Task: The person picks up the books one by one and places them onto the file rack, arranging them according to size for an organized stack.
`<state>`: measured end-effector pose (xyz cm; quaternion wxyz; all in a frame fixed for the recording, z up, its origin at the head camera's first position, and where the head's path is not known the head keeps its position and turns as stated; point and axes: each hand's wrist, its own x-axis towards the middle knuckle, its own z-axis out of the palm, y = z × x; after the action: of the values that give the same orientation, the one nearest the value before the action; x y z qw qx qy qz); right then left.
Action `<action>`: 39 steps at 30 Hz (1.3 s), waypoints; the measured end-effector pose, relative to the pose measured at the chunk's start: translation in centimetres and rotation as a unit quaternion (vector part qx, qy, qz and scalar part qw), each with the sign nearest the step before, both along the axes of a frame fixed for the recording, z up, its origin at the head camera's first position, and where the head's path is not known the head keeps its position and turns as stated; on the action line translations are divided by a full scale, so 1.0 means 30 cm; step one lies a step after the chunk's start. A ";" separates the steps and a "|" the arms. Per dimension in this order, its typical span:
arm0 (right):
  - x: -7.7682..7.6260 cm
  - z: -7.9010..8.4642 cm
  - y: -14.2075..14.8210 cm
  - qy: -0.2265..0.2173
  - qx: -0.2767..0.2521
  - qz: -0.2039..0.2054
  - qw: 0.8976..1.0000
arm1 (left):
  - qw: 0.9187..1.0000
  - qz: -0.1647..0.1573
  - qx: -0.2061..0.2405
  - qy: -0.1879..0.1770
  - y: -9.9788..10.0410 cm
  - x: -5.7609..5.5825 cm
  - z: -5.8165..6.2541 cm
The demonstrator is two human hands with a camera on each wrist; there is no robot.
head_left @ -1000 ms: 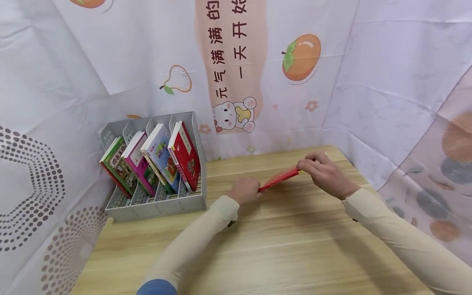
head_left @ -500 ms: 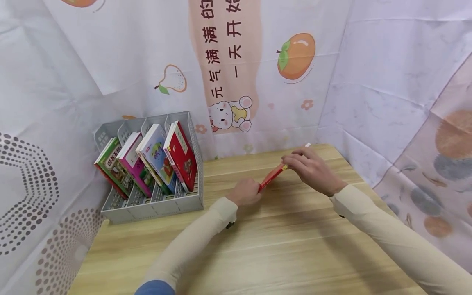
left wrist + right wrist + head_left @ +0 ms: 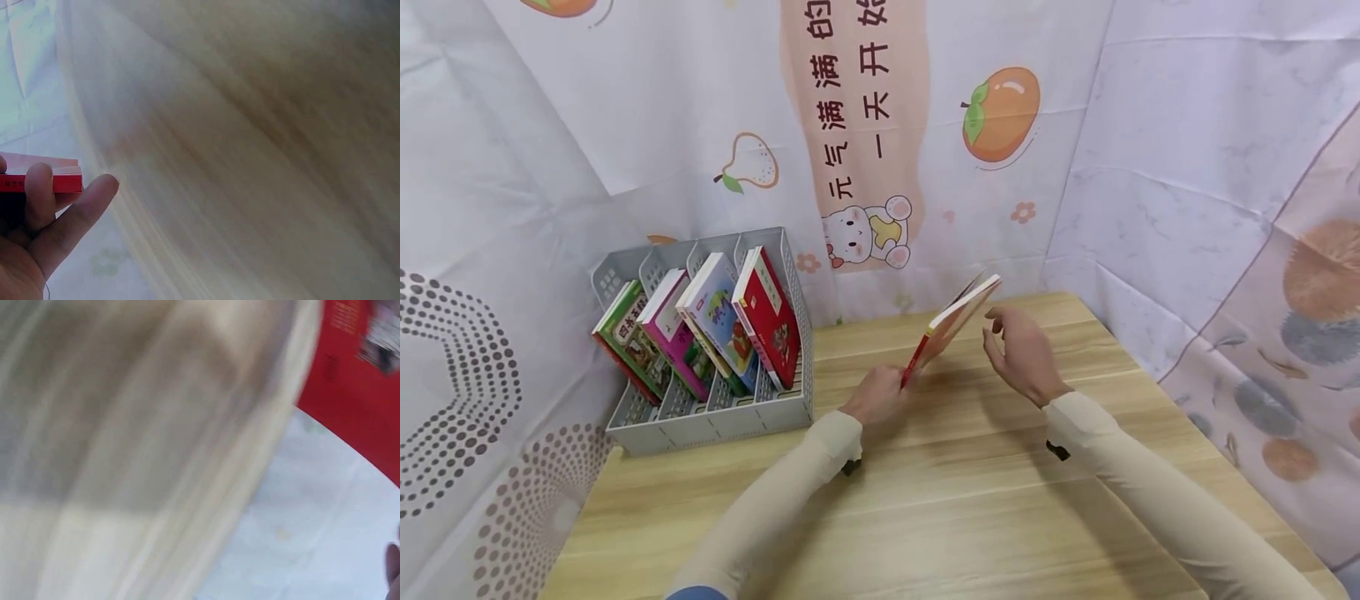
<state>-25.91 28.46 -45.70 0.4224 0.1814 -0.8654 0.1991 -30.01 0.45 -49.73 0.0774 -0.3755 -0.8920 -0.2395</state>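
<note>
A thin book with a red spine and red cover (image 3: 359, 387) is held tilted above the table, its white page edges (image 3: 966, 302) facing up in the head view. My left hand (image 3: 876, 393) grips it by the spine end; in the left wrist view fingers (image 3: 40, 194) curl over the red spine (image 3: 67, 183). My right hand (image 3: 1021, 354) is apart from the book, just to its right, with fingers loosely bent and nothing in them. Only a fingertip of that hand shows at the right wrist view's edge.
At the left of the wooden table (image 3: 880, 517) stands a grey slotted book rack (image 3: 715, 429). Several books lean in its compartments: a green one (image 3: 636, 342), a magenta one (image 3: 677, 337), a light-blue one (image 3: 722, 312) and a red one (image 3: 778, 321). Printed curtains (image 3: 1000, 225) surround the table.
My right hand has let go of the book's far end and drawn back slightly. The book has swung up to a steeper tilt in my left hand, which moved a little left.
</note>
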 end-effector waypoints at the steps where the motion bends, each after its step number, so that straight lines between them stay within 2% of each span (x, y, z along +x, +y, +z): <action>1: 0.001 -0.011 -0.004 -0.023 0.011 -0.006 1.000 | 1.000 0.009 0.005 0.004 -0.007 0.000 0.006; 5: 0.004 -0.043 -0.009 -0.098 0.032 -0.018 0.994 | 0.998 0.039 0.000 0.049 -0.035 -0.006 0.028; 8: -0.001 -0.059 -0.002 -0.143 0.014 -0.023 0.989 | 0.996 0.058 -0.005 0.073 -0.057 -0.010 0.047; 15: -0.011 -0.080 0.011 -0.224 -0.038 -0.044 0.973 | 0.996 0.081 0.018 0.039 -0.116 -0.011 0.078; 20: -0.011 -0.067 -0.013 -0.312 -0.086 -0.034 0.946 | 0.994 0.098 0.038 0.006 -0.150 -0.004 0.090; 22: -0.014 -0.062 -0.026 -0.338 -0.093 -0.028 0.936 | 0.994 0.106 0.040 0.006 -0.162 0.001 0.092; 28: -0.024 -0.071 -0.048 -0.355 -0.071 -0.028 0.932 | 0.990 0.128 0.045 0.044 -0.194 0.005 0.097; 34: -0.028 -0.088 -0.060 -0.358 -0.053 -0.029 0.932 | 0.986 0.140 0.078 0.048 -0.236 0.007 0.114; 39: -0.031 -0.090 -0.080 -0.362 -0.039 -0.028 0.931 | 0.981 0.164 0.069 0.072 -0.275 0.010 0.131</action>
<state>-26.84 26.07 -48.39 0.0923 0.0556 -0.9560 0.2730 -29.70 -7.79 -45.81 0.2055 -0.2342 -0.9148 -0.2570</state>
